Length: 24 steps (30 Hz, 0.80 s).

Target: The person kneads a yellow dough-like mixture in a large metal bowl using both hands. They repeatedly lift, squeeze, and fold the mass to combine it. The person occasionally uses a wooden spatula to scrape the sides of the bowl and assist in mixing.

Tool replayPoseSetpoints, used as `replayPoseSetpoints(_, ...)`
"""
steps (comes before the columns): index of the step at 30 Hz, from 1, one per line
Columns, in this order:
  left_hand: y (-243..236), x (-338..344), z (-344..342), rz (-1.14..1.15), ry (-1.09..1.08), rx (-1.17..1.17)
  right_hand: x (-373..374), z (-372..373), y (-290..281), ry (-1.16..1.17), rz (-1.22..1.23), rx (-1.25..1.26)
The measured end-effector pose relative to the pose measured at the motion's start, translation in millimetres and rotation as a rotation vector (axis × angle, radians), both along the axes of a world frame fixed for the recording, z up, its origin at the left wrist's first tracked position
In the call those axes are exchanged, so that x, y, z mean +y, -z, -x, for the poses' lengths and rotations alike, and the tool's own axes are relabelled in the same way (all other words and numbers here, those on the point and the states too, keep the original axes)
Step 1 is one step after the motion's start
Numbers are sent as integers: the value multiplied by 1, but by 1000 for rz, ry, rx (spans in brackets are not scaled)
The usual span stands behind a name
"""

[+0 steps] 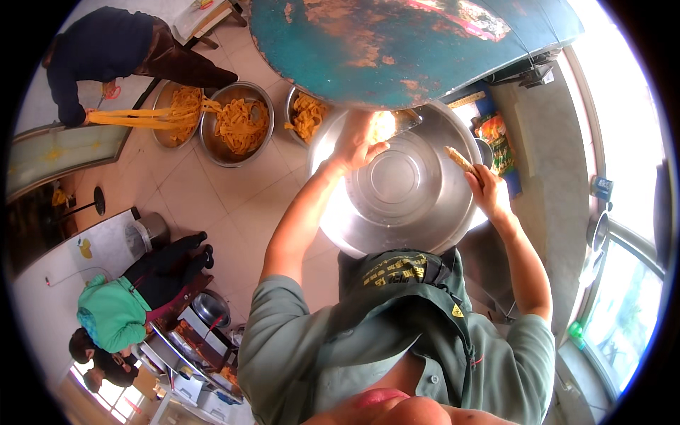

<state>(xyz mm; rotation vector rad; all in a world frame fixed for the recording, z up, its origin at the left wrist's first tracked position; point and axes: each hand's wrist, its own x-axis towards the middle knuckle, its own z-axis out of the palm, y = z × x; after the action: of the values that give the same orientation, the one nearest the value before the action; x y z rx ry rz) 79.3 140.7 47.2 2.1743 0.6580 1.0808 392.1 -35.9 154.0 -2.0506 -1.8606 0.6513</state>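
Observation:
A large, shiny metal basin [425,227] sits in front of me, below the edge of a worn teal machine [340,57]. Over the basin's far left part, my left hand [354,142] reaches up to the machine's lower edge. Its thumb shows, but the other fingers are lost in glare and behind the edge. A metal piece like a chute [407,120] juts out beside that hand. At the basin's right rim my right hand [489,190] is closed round a short, pale brown stick-like tool [459,159], its free end tilted over the basin.
Left of the basin stand metal bowls of broad yellow noodle strips [241,126]. A co-worker [106,49] beyond them pulls long strips up with one hand. People in green and dark clothes sit lower left. A colourful packet [496,142] lies right of the basin, beside a ledge [545,142].

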Motion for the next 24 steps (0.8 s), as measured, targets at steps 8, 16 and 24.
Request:
replayPoseSetpoints(8, 89, -48, 64, 257, 28, 218, -2, 12, -11, 0, -32, 25)
replayPoseSetpoints(16, 11, -55, 37, 472, -265, 4, -7, 27, -15, -28, -40, 65)
replayPoseSetpoints(24, 14, -26, 24, 600, -487, 142, -3, 38, -16, -57, -50, 136)
